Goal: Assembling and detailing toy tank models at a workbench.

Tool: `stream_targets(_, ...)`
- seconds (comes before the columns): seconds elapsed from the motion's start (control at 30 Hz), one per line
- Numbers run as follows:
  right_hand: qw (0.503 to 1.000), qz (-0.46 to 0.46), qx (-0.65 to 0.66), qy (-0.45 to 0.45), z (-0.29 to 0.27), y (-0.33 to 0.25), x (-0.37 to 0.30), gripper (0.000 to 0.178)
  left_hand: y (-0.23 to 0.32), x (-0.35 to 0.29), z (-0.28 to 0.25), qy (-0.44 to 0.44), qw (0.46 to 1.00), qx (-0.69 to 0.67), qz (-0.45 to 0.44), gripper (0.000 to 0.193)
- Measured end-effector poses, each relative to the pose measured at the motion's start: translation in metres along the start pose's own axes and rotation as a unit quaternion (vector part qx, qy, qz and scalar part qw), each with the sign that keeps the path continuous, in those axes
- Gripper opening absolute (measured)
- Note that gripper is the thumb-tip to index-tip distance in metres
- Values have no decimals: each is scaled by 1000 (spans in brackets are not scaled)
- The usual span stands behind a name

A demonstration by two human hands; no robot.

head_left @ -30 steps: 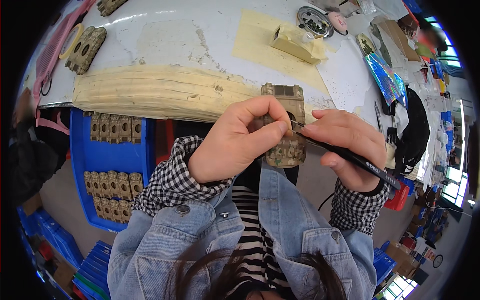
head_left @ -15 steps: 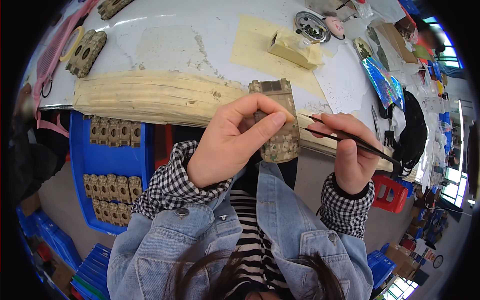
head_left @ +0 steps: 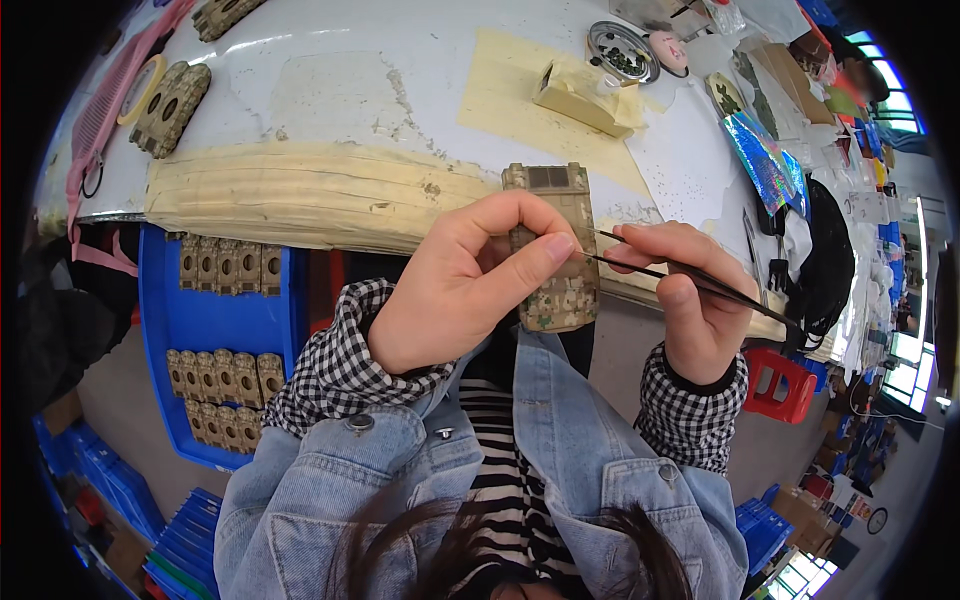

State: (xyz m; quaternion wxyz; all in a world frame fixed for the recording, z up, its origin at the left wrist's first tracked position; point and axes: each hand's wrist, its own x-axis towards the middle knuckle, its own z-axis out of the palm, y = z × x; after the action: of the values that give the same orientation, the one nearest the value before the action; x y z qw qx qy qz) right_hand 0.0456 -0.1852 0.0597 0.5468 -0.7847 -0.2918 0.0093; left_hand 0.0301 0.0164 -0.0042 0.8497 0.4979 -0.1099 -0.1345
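A camouflage model tank hull sits at the padded table edge, its near end jutting past the edge. My left hand lies across its middle, thumb and index finger pinched over the top. What the pinch holds is too small to tell, and the other fingers are hidden. Black tweezers are gripped in my right hand, pointing left, with the tips slightly apart. One tip reaches beside my left fingertips, above the hull.
A blue tray at the lower left carries rows of similar camouflage parts. More model parts stand at the table's far left. A round dish of small green bits and a tape-wrapped block are at the back. A red stool is at right.
My left fingertips have shifted slightly left and down. The hull has moved a little toward me. My right hand and the tweezers have edged left.
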Motion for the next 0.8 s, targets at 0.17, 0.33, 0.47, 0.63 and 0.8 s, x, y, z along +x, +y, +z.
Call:
stream_targets(0.17,997,23,16,-71,-15,-5,7,26,10,-1,-7,-70,993,35,-84,10)
stream_targets(0.33,976,-76,-96,-179,-27,-15,25,27,6,-2,-6,-93,992,39,-70,9)
stream_targets(0.47,963,-100,-108,-226,-32,-16,30,27,8,0,-3,-91,991,39,-92,10)
stream_targets(0.63,946,-129,-101,-280,-34,-14,35,26,4,7,-8,-133,987,43,-81,9)
stream_targets(0.8,942,-150,-143,-264,-31,-18,33,27,3,11,-6,-113,990,55,-62,7)
